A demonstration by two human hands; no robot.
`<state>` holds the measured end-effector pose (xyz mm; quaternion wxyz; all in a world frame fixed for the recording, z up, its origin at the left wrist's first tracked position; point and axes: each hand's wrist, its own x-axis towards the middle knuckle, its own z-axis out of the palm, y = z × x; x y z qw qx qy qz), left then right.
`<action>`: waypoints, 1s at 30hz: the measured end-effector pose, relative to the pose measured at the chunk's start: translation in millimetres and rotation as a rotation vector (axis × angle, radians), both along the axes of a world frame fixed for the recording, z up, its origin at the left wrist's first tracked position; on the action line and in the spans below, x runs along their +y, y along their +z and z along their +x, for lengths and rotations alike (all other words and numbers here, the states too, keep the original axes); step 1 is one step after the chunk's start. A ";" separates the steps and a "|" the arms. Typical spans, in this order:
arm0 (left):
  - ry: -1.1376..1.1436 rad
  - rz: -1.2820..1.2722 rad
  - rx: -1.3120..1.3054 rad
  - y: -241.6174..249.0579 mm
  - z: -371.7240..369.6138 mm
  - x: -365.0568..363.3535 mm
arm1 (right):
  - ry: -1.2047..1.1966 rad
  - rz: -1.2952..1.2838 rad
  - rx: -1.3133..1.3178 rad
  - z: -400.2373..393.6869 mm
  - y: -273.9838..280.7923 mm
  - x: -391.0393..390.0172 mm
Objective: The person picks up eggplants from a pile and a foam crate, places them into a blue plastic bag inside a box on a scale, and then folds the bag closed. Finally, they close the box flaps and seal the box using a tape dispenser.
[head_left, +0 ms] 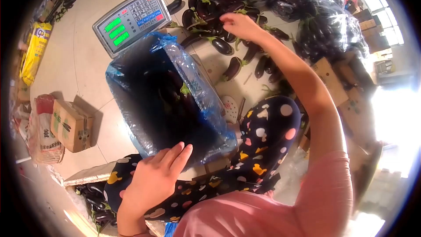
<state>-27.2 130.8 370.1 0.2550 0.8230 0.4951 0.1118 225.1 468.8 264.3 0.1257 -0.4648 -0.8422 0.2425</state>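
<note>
Eggplants (221, 46) heaped on the floor (87, 74), right hand (241, 26) in among them, fingers curled, its grip hidden from us! Left hand (158, 173) lies fingers outstretched at the blue-lined container's (197, 79) near rim; can't tell if it's clamped.

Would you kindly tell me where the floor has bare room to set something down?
Bare floor lies between the yellow sack and the scale, and between the cardboard box and the blue-lined container. Near the right hand, eggplants and clear bags crowd it.

Digits 0–9 on scale keypad (146, 9), 电子台秤 alongside (green readouts (116, 31) blurred)
</note>
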 end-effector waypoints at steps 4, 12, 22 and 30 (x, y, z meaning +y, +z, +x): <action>-0.031 -0.009 -0.004 -4.7 8.0 15.1 | -0.040 -0.153 -0.192 32.5 -94.6 33.0; -0.074 -0.078 0.170 -22.7 13.1 42.7 | 0.034 -0.264 -0.457 -13.0 -180.7 66.7; 0.038 -0.171 0.205 -21.7 11.7 85.3 | -0.209 -0.165 -0.102 -74.8 -278.0 113.0; 0.126 -0.105 0.051 -19.0 12.9 91.6 | -0.336 -0.005 -0.246 -74.9 -276.1 108.7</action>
